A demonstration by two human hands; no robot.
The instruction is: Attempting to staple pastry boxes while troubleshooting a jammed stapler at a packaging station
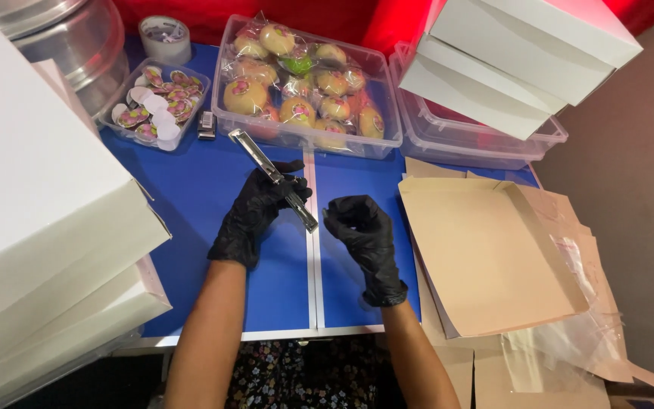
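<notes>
**Stapler up, gloves on**

Closest in, two bare forearms run up into black gloves over the blue desk [191, 197]. The left hand [255, 212] grips a metal stapler [274, 179], swung open, its long arm slanting up and away from the knuckles. The right hand [361, 227] sits just beside it, fingers curled in, pinched together; whether they hold anything, I cannot tell. Beyond both hands, a clear tub [387, 113] of wrapped buns. Right of the right hand, flat cardboard [486, 257].

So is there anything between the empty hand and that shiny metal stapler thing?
Nothing visible. The left hand holds the opened metal stapler, and the right hand is curled just beside its lower end. Only bare blue table shows in the small gap between them.
</notes>
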